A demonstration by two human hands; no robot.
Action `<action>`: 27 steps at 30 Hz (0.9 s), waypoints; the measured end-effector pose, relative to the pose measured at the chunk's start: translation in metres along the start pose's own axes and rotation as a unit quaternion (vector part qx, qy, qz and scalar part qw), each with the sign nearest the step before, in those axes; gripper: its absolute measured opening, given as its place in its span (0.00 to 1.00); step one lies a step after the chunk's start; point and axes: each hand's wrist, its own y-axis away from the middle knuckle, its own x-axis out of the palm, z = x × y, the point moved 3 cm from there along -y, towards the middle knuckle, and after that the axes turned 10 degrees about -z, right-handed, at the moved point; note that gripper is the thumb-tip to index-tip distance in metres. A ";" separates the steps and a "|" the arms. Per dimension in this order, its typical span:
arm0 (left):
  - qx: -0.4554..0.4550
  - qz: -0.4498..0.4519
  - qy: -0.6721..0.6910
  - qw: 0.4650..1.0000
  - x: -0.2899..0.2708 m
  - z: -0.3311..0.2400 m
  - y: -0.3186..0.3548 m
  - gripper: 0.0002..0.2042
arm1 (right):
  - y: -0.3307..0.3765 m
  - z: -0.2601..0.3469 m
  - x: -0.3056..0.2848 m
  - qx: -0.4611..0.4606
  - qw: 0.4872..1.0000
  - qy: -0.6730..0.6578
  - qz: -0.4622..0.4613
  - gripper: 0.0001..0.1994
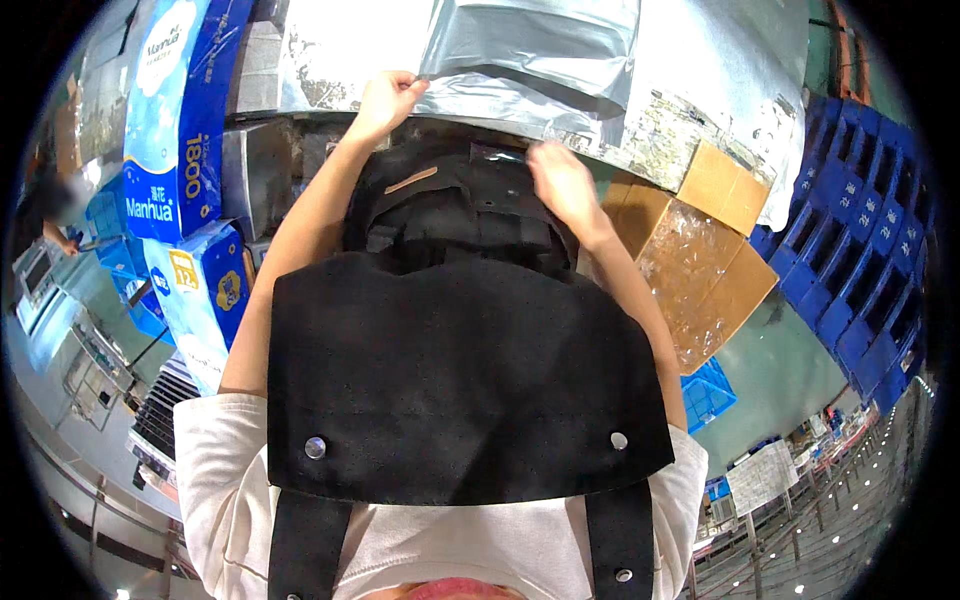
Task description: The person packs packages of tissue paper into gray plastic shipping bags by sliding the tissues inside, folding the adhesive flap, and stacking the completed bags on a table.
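Note:
A silver-grey plastic bag (pixel 530 50) lies on the worktable (pixel 350 45), creased, with its near edge towards me. My left hand (pixel 385 108) is at the bag's near left corner, thumb and forefinger pinched together on it. Closer to my body and to the right, my right hand (pixel 565 190) hangs by the table's front edge, apart from the bag. Its fingers point towards the table and are smeared, so whether they hold anything does not show. Below both hands, a black apron (pixel 470 380) covers my front.
Beside my right arm stands an open cardboard box (pixel 700 270) with clear plastic in it. Blue plastic pallets (pixel 850 220) are stacked further right. Blue-and-white tissue packages (pixel 190 290) pile up on the left. A person (pixel 60 210) is at the far left.

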 end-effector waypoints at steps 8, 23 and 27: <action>-0.106 0.085 0.120 0.983 -0.029 0.048 0.026 0.15 | 0.278 -0.113 -0.122 0.386 0.887 0.056 0.247 0.17; 0.410 0.077 -0.230 0.879 -0.039 -0.068 -0.020 0.12 | -0.060 -0.109 -0.121 0.044 0.995 0.080 0.031 0.09; 0.242 0.107 -0.157 0.952 -0.055 -0.094 -0.086 0.05 | -0.114 -0.144 -0.150 0.095 0.987 0.126 -0.022 0.06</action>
